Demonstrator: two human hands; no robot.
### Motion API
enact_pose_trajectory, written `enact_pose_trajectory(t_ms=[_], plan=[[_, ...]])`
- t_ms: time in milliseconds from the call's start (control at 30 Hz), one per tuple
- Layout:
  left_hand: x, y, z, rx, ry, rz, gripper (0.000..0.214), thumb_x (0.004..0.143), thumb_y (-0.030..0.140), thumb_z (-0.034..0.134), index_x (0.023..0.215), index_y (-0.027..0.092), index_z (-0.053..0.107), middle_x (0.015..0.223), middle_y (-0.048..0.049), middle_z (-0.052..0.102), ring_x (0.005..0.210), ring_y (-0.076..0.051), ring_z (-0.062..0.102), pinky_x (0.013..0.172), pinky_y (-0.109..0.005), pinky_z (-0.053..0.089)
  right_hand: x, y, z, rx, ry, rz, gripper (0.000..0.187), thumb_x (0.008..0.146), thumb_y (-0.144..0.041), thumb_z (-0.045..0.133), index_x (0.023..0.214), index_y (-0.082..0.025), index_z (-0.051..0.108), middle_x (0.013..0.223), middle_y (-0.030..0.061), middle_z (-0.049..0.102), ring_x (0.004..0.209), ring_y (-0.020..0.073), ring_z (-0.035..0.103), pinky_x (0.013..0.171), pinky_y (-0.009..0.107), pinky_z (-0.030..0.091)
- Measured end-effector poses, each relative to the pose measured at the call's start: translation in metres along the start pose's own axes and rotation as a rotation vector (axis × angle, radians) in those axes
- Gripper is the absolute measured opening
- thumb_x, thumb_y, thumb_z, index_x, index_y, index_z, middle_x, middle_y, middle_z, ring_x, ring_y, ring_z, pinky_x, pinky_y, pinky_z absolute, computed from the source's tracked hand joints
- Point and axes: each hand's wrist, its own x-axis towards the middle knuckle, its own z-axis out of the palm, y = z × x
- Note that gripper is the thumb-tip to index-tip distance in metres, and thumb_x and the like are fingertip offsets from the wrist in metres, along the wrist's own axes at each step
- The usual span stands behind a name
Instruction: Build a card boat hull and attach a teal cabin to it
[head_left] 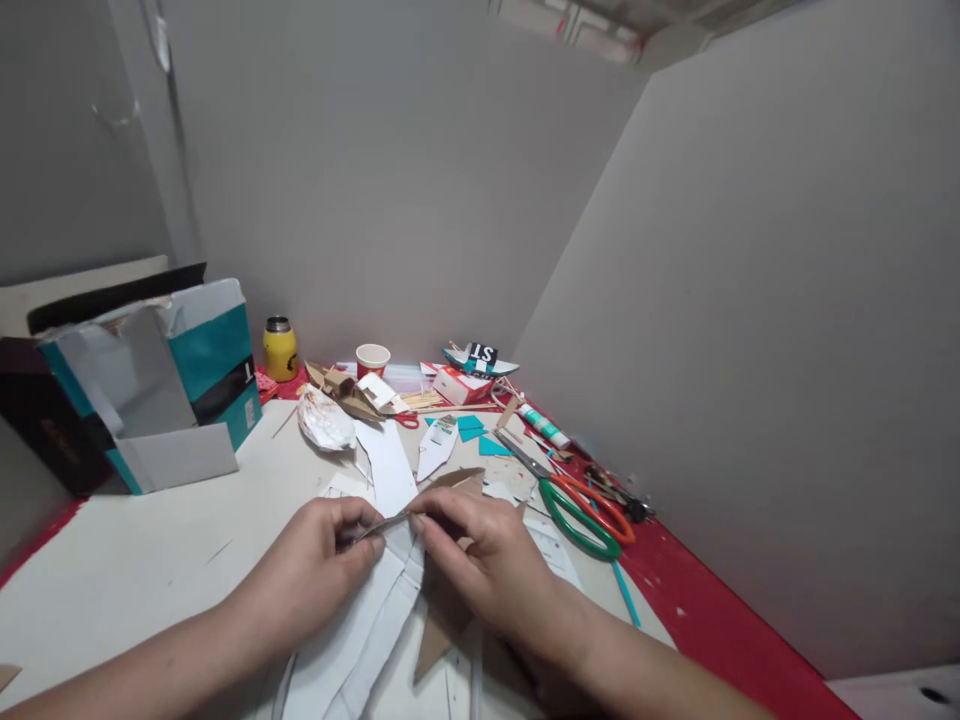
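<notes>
My left hand (334, 560) and my right hand (484, 555) meet over the table's middle, fingertips pinched. Between them they hold a thin, greyish cut piece of card (390, 522), seen nearly edge-on. Its exact shape is partly hidden by my fingers. Beneath lies a long white sheet of card (360, 635) with crease lines, reaching toward me. Brown cardboard (442, 625) with pointed edges lies under my right hand. Large scissors (577, 515) with green and orange handles rest to the right, blades apart from my hand.
A cut-open teal and white box (214, 370) stands at left. Along the back are a yellow bottle (280, 352), a paper cup (373, 360), a small cardboard boat (480, 362) and a glue tube (544, 427). Grey walls (787, 330) enclose the table's back and right.
</notes>
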Motion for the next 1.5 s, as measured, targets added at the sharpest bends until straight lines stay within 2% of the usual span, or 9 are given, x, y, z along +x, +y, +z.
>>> enact_pose_trajectory(t_ms=[167,333,533,667,867,1067,1267,1433,1500], plan=[[0.002,-0.002,-0.003,0.013,-0.017,-0.006,0.016,0.084,0.026,0.053,0.086,0.015,0.065,0.079,-0.0035,0.069,0.074,-0.019,0.06,0.067,-0.029,0.044,0.001,0.001,0.001,0.031,-0.011,0.036,0.016,0.089,-0.015,0.051,0.087,-0.017,0.066,0.075,0.0026,0.069,0.065,0.0134,0.062,0.063,0.023,0.046],[0.0,0.001,-0.002,0.106,0.11,0.02,0.038,0.083,0.027,0.057,0.12,0.018,0.059,0.091,-0.0045,0.073,0.083,-0.022,0.065,0.073,-0.032,0.049,0.003,0.001,0.001,0.057,-0.004,0.047,0.015,0.088,-0.013,0.051,0.085,-0.016,0.066,0.073,0.0015,0.068,0.065,0.0125,0.061,0.062,0.022,0.045],[-0.006,0.003,0.003,0.176,0.195,0.209,0.027,0.084,0.021,0.054,0.101,0.022,0.075,0.101,-0.0043,0.076,0.099,-0.023,0.067,0.091,-0.032,0.048,0.001,-0.001,-0.001,0.063,0.051,-0.03,0.016,0.087,-0.011,0.052,0.086,-0.015,0.067,0.073,0.0025,0.068,0.065,0.0124,0.062,0.062,0.022,0.045],[-0.007,0.008,0.002,0.092,0.151,0.118,0.027,0.083,0.024,0.058,0.103,0.021,0.075,0.099,-0.0051,0.076,0.095,-0.025,0.068,0.087,-0.033,0.05,0.001,-0.001,-0.002,0.076,0.067,-0.018,0.015,0.087,-0.011,0.053,0.086,-0.016,0.068,0.072,0.0012,0.068,0.063,0.0116,0.061,0.061,0.021,0.045],[-0.003,0.018,-0.004,-0.038,0.135,0.03,0.036,0.083,0.037,0.06,0.114,0.022,0.071,0.106,-0.0055,0.074,0.111,-0.028,0.06,0.095,-0.035,0.043,0.002,-0.003,-0.004,0.07,0.054,-0.047,0.016,0.087,-0.011,0.052,0.087,-0.015,0.068,0.073,0.0021,0.068,0.065,0.0115,0.061,0.063,0.021,0.045],[-0.001,0.011,-0.002,-0.266,-0.066,-0.047,0.032,0.087,0.041,0.055,0.084,0.016,0.074,0.078,-0.004,0.072,0.074,-0.019,0.061,0.07,-0.027,0.045,0.001,-0.004,-0.005,0.051,0.02,-0.032,0.017,0.087,-0.012,0.051,0.086,-0.015,0.068,0.073,0.0028,0.069,0.065,0.0124,0.062,0.063,0.022,0.046],[-0.003,0.006,0.003,-0.297,-0.074,-0.032,0.038,0.087,0.045,0.055,0.071,0.013,0.067,0.064,0.0,0.061,0.057,-0.012,0.047,0.055,-0.022,0.036,0.001,-0.004,-0.006,0.045,-0.008,-0.015,0.018,0.087,-0.013,0.052,0.086,-0.015,0.07,0.075,0.0034,0.071,0.067,0.013,0.064,0.064,0.022,0.047],[-0.001,0.005,0.003,-0.536,-0.027,-0.166,0.023,0.081,0.037,0.067,0.087,0.017,0.074,0.08,-0.0035,0.071,0.074,-0.016,0.06,0.068,-0.022,0.045,0.003,-0.007,-0.014,0.106,-0.04,0.017,0.018,0.087,-0.013,0.053,0.088,-0.016,0.07,0.077,0.0022,0.071,0.069,0.0127,0.064,0.065,0.022,0.046],[0.0,0.005,0.004,-0.74,-0.101,-0.259,0.029,0.082,0.04,0.063,0.096,0.016,0.073,0.089,-0.008,0.074,0.082,-0.02,0.065,0.078,-0.027,0.048,0.004,-0.009,-0.017,0.143,-0.048,0.03,0.018,0.088,-0.014,0.052,0.089,-0.018,0.07,0.076,0.0013,0.071,0.068,0.0126,0.064,0.064,0.022,0.047]])
